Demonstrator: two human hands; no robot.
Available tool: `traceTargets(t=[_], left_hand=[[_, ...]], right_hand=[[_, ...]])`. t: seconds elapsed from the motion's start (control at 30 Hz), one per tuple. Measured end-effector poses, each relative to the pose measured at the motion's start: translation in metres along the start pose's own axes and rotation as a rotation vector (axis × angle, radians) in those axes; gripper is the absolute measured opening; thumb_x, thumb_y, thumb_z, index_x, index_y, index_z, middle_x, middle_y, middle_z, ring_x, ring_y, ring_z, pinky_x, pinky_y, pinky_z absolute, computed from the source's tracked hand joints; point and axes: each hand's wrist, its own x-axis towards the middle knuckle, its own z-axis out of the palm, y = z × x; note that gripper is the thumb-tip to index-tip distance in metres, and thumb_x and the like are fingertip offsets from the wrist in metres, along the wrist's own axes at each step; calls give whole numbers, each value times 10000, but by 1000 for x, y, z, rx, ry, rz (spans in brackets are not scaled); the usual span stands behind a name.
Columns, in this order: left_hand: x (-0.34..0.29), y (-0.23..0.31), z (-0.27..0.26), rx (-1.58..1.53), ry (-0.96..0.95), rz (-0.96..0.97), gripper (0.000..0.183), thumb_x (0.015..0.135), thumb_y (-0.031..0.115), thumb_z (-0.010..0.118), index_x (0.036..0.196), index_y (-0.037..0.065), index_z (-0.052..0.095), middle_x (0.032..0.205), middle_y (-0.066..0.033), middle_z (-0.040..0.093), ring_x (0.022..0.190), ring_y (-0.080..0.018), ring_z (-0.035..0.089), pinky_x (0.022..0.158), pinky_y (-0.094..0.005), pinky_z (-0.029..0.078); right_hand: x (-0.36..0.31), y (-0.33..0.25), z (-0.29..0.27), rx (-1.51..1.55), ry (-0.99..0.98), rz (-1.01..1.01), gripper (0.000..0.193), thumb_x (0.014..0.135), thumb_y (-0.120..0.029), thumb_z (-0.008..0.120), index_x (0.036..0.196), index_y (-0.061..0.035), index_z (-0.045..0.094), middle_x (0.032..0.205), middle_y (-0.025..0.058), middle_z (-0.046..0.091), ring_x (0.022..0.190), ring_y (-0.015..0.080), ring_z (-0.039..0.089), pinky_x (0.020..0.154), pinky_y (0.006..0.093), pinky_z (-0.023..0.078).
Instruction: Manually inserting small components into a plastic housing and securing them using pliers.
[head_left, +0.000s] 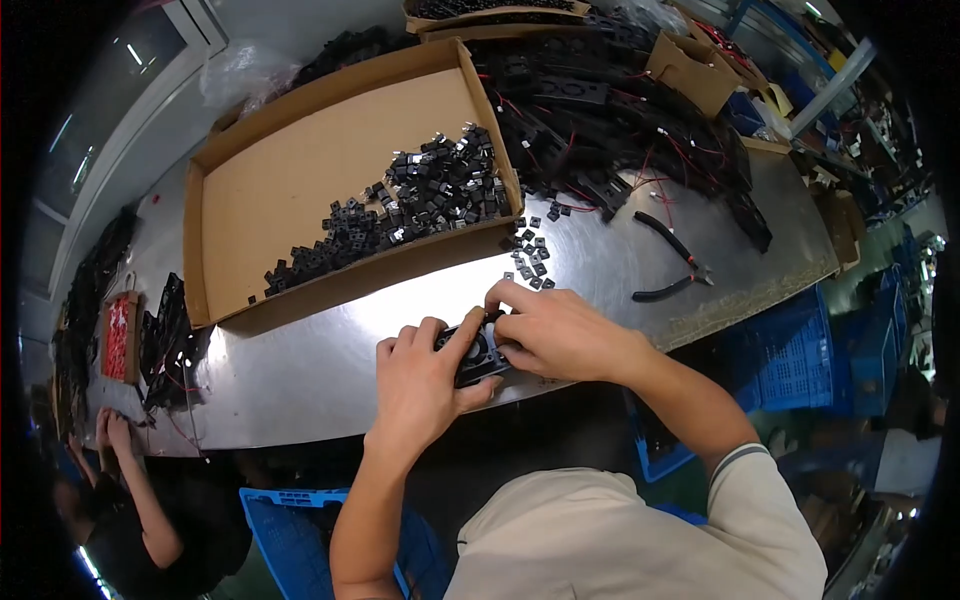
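Observation:
A black plastic housing (477, 347) with a round part in its face lies at the near edge of the metal table. My left hand (425, 375) grips it from the left, with the thumb along the near side and the index finger across the top. The fingers of my right hand (555, 335) are bent and closed on the right end of the same housing. Whether a small part is under those fingertips is hidden. Just beyond my right hand, several small square black parts (531, 250) are scattered on the table.
A shallow cardboard box (290, 130) holds a heap of small black parts (440, 190). Cutting pliers (668, 255) with black handles rest at the right. Black housings with red wires (600, 110) are piled behind. Blue crates (785, 350) stand below. Another person's hands (113, 430) work at far left.

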Motion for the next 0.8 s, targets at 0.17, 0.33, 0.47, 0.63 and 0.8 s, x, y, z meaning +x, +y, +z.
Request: traceTargets(t=[0.17, 0.33, 0.47, 0.63, 0.8], left_hand=[[-2, 0, -3, -11, -42, -45, 720, 755, 396, 765, 1415, 225, 532, 1054, -113, 584, 994, -294, 560, 892, -425, 412], [-1, 3, -6, -3, -56, -54, 726, 753, 383, 768, 1421, 233, 525, 1058, -113, 584, 998, -293, 561, 898, -429, 411], [-4, -1, 0, 29, 0, -18, 725, 721, 405, 786, 1384, 235, 549, 1018, -101, 591, 942, -286, 581, 864, -435, 412], [-2, 2, -4, 1, -51, -45, 717, 757, 376, 764, 1419, 234, 529, 1052, -110, 581, 997, -286, 558, 897, -423, 413], [-2, 1, -1, -13, -25, -35, 702, 758, 365, 761, 1409, 221, 540, 1043, -111, 582, 984, -282, 557, 883, -413, 414]], right_hand=[[3, -7, 0, -68, -23, -20, 129, 802, -134, 686, 851, -22, 646, 1144, 116, 571, 769, 304, 644, 683, 412, 524], [2, -6, 1, -28, 39, -17, 128, 791, -132, 688, 828, -17, 646, 1134, 107, 575, 754, 292, 644, 672, 413, 526], [0, -7, 8, -72, 9, -34, 130, 795, -136, 688, 844, -21, 651, 1119, 96, 577, 768, 289, 644, 670, 412, 527], [-5, 0, 3, 66, 29, -6, 126, 808, -131, 701, 890, -45, 657, 1099, 87, 576, 834, 294, 643, 712, 408, 525], [-6, -4, -5, 46, 53, 5, 130, 810, -127, 705, 897, -44, 656, 1097, 94, 575, 834, 300, 643, 725, 412, 522]])
